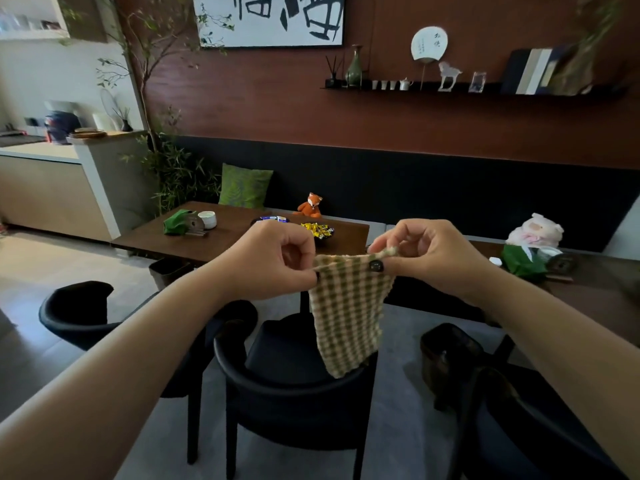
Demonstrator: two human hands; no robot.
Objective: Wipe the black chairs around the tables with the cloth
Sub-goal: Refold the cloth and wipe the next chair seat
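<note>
A green and cream checked cloth (348, 313) hangs in the air in front of me, held up by its top edge. My left hand (273, 261) pinches the cloth's left corner and my right hand (426, 254) pinches its right corner. Directly below the cloth stands a black chair (294, 382), its curved back toward me. A second black chair (79, 317) is at the left, and part of a third black chair (519, 427) shows at the lower right. The cloth's lower end hangs over the middle chair's seat; whether it touches is unclear.
A brown table (225, 233) behind the chairs carries a white cup, a green bundle and wrapped sweets. Another table (595, 289) at the right holds a pink plush toy. A dark bench with a green cushion (244, 187) and an orange fox toy (310, 206) lines the wall.
</note>
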